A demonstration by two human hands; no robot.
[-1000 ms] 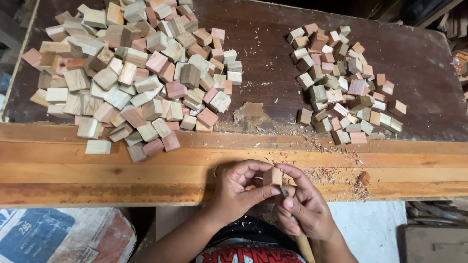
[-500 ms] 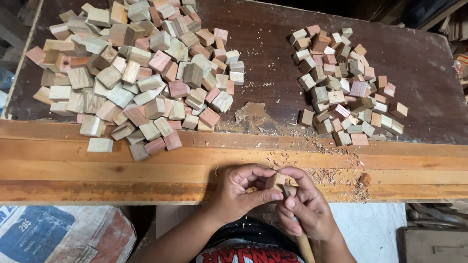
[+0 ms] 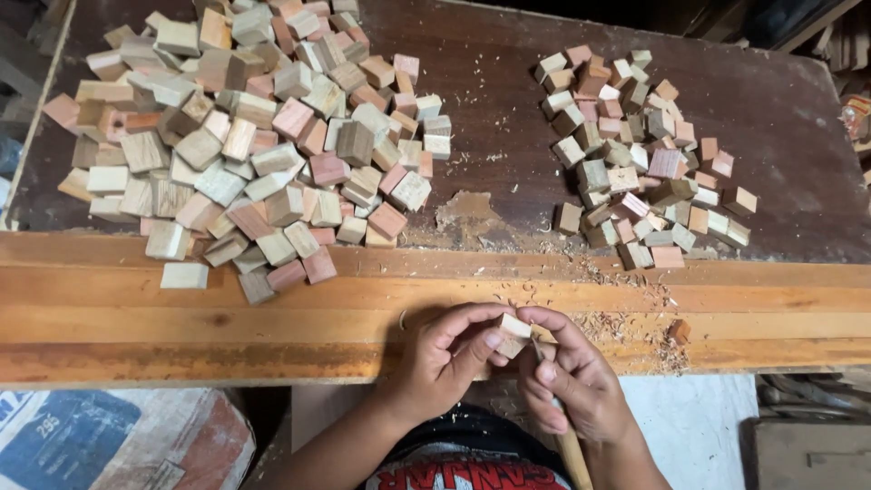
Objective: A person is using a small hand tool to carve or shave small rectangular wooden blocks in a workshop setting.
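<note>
My left hand [image 3: 446, 358] pinches a small pale wooden block [image 3: 511, 333] against the front edge of the workbench. My right hand [image 3: 573, 386] grips a tool with a wooden handle [image 3: 572, 451], its thin metal tip [image 3: 537, 350] touching the block's right side. A large heap of wooden blocks [image 3: 249, 145] lies on the bench at the left. A smaller heap of wooden blocks [image 3: 640, 154] lies at the right. Both heaps are well beyond my hands.
Wood shavings [image 3: 626, 313] are scattered on the orange plank edge [image 3: 181, 318] to the right of my hands. One small block [image 3: 678, 330] lies alone among them. A printed sack [image 3: 109, 440] sits on the floor at lower left.
Both hands stay at the bench edge. The block has turned a little in my left fingers and the tool tip has shifted against it.
</note>
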